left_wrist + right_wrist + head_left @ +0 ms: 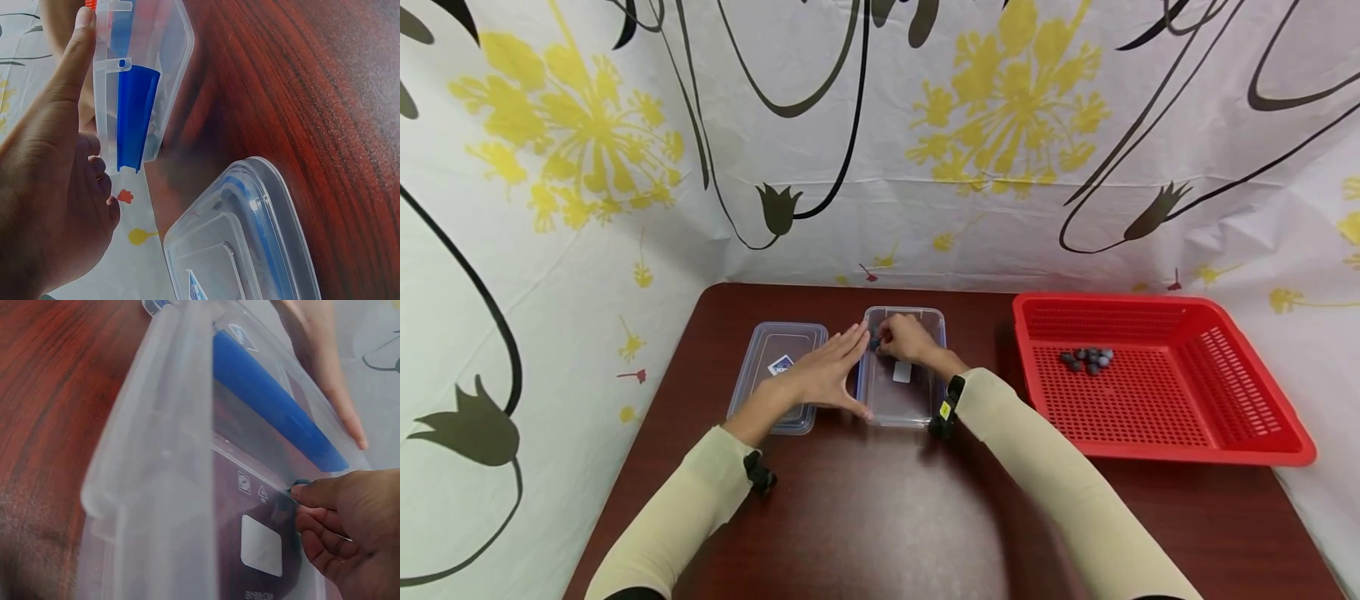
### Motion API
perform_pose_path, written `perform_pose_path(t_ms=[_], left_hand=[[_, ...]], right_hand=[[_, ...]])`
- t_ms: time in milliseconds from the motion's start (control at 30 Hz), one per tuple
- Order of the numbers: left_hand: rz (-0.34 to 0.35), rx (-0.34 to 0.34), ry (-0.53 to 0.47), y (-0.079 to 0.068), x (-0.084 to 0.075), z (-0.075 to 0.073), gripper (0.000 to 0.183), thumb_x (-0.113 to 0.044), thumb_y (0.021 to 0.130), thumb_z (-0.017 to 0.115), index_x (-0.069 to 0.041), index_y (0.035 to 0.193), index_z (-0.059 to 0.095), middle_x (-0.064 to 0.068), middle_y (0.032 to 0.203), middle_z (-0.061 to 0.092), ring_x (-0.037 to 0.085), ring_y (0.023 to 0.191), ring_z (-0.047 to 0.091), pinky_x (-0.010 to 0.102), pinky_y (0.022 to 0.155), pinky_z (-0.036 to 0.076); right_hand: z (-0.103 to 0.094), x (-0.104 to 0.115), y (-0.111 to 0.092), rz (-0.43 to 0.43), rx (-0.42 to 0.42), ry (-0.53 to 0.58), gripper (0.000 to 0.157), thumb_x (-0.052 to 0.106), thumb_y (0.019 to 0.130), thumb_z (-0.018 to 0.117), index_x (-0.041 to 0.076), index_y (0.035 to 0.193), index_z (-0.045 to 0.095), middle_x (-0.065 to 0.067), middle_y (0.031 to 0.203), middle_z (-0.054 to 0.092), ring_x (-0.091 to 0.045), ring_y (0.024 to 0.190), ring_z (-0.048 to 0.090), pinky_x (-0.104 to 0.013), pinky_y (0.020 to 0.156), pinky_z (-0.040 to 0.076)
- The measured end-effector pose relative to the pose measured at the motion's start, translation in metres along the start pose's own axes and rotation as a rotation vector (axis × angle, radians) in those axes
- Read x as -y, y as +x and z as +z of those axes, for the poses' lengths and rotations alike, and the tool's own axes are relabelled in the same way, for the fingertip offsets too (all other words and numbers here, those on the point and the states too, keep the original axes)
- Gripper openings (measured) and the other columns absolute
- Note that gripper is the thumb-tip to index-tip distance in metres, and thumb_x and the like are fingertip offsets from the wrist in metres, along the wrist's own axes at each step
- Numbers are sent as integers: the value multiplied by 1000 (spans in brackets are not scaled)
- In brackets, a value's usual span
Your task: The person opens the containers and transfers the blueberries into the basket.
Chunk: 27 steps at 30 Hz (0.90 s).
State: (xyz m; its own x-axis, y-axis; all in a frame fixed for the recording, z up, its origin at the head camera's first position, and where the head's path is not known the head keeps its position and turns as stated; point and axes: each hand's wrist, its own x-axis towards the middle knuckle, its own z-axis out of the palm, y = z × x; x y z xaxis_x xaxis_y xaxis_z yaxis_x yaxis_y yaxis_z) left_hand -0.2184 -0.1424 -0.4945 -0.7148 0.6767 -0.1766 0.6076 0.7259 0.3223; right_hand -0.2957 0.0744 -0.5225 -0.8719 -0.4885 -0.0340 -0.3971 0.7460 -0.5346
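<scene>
My left hand rests along the left side of a clear plastic container with blue clips, its fingers and thumb straight and spread. Inside that container is my right hand, reaching down near its far left corner. Between thumb and fingertips it pinches a small dark blueberry, mostly covered by the fingers. More dark berries show at the far left corner, partly hidden by the hands. A white label shows on the container's bottom.
Left of the container lies a clear lid with a blue and white sticker, partly under my left arm. A red perforated basket stands at the right with several blueberries in it. The dark wooden table meets a patterned cloth behind.
</scene>
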Motion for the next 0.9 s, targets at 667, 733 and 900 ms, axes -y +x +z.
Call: perform_pose_path(t_ms=[667,733,900], left_hand=[[-9,1,27,0,2,2,140,-75,79,79,0,169,2,15,177,-10,32,165,-4,49,133,6],[-9,0,28,1,2,2,141,-76,78,79,0,169,2,15,178,-11,32,165,-4,49,133,6],[-6,4,32,2,2,1,142,-77,78,78,-3,169,-2,15,178,-11,30,165,-6,48,133,5]], right_hand=[[-18,-1,-8,-92,19,-5,19,5,93,76,-1,111,79,-11,97,79,-23,92,76,-39,87,62],[-24,-2,-13,-114,21,-8,19,5,94,75,-1,112,79,-11,98,79,-23,92,76,-39,87,62],[-48,-4,-26,-165,10,-12,14,5,95,75,0,108,80,-10,97,80,-22,91,77,-39,84,63]])
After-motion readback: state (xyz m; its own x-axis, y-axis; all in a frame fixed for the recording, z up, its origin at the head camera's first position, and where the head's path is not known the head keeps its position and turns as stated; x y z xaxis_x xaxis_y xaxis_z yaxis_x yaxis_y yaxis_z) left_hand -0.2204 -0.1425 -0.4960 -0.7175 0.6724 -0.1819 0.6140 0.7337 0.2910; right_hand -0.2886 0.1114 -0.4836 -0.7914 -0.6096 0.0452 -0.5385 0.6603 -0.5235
